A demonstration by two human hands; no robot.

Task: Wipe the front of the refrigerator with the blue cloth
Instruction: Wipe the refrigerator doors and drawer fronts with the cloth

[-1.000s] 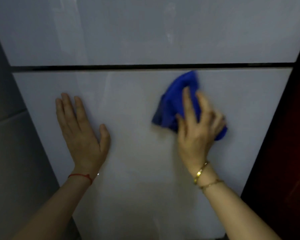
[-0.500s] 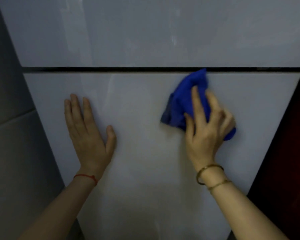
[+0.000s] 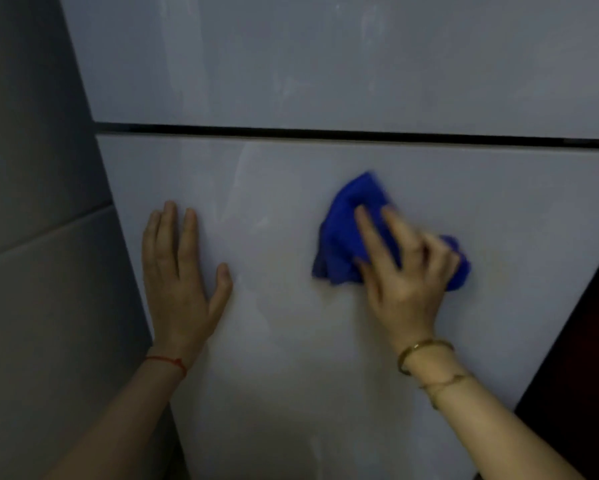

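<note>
The refrigerator's pale glossy lower door (image 3: 277,348) fills the middle of the head view. A dark gap (image 3: 325,134) separates it from the upper door (image 3: 325,64). My right hand (image 3: 407,285) presses the bunched blue cloth (image 3: 346,220) against the lower door, a little below the gap. Its first two fingers lie stretched over the cloth and the outer fingers curl into it. My left hand (image 3: 180,282) rests flat on the same door to the left, fingers straight and pointing up, holding nothing.
A grey tiled wall (image 3: 31,237) runs along the refrigerator's left edge. To the right of the door stands a dark, reddish-black surface (image 3: 589,341). Faint streaks show on both doors.
My right hand has slid the blue cloth down from the gap between the doors. My left hand stays flat in the same spot. The view has shifted slightly.
</note>
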